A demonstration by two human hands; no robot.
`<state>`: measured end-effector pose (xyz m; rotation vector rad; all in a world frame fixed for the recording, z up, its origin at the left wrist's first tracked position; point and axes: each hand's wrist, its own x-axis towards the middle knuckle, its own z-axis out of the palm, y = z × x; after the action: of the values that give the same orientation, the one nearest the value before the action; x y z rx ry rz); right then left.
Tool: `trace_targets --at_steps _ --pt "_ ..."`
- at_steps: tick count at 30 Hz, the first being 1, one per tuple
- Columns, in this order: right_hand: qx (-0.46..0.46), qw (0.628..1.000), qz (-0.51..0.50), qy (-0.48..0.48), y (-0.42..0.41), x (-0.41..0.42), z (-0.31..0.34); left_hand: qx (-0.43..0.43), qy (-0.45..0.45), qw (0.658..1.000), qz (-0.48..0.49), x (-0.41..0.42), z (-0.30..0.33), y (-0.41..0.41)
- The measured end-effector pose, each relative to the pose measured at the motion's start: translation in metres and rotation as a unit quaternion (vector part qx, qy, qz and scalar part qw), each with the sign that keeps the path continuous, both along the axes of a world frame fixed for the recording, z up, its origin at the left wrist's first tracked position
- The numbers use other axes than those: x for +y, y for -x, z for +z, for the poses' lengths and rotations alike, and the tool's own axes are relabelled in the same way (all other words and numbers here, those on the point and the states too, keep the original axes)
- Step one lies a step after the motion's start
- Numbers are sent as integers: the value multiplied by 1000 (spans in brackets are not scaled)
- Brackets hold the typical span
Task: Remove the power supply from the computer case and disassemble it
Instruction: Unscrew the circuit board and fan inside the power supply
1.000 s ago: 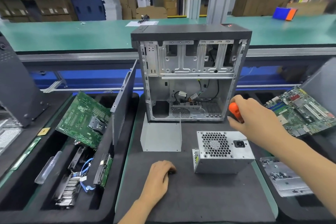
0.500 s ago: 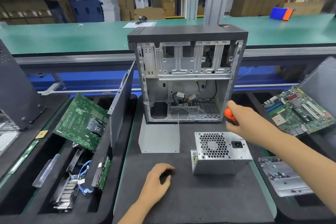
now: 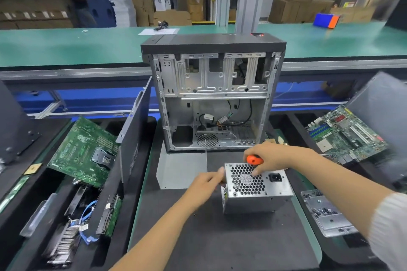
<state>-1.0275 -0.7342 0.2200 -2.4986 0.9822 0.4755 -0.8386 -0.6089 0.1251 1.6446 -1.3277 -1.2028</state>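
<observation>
Bright, even light from overhead fills the hall, so shadows are soft: only a faint dark patch sits under the power supply (image 3: 256, 189) on the black mat (image 3: 220, 237), and its metal top shows a mild sheen without harsh glare. The middle of the frame is fairly sharp, but the left hand (image 3: 206, 182), the lower left and the right edge are smeared by motion blur. The wide lens bows the green bench (image 3: 66, 44) and stretches things at the corners, while the background boxes look soft.
</observation>
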Motion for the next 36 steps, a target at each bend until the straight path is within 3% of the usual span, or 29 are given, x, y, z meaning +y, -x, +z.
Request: trace_targets --at_steps 3,6,14,20,25,29,31,36 --pt "20 1000 -2 -5 -8 -2 1 31 -49 996 -67 -6 7 9" --pt "31 1000 -7 -1 -14 -4 3 118 -89 987 -62 -13 7 14" --pt "14 1000 -7 -13 -11 3 8 155 -39 986 -51 -12 11 17" --pt "-13 995 13 101 -10 19 12 62 92 990 -84 -8 5 13" --pt "-79 989 -6 127 6 25 -11 -164 169 965 -120 -1 -30 0" --pt "-40 984 -35 171 28 17 -32 -309 177 923 -148 4 -44 -9" --pt "-10 982 -53 179 34 16 -50 -326 190 919 -115 -1 -39 -2" --pt "61 979 -53 187 36 9 -80 -241 97 958 -117 -18 -26 16"
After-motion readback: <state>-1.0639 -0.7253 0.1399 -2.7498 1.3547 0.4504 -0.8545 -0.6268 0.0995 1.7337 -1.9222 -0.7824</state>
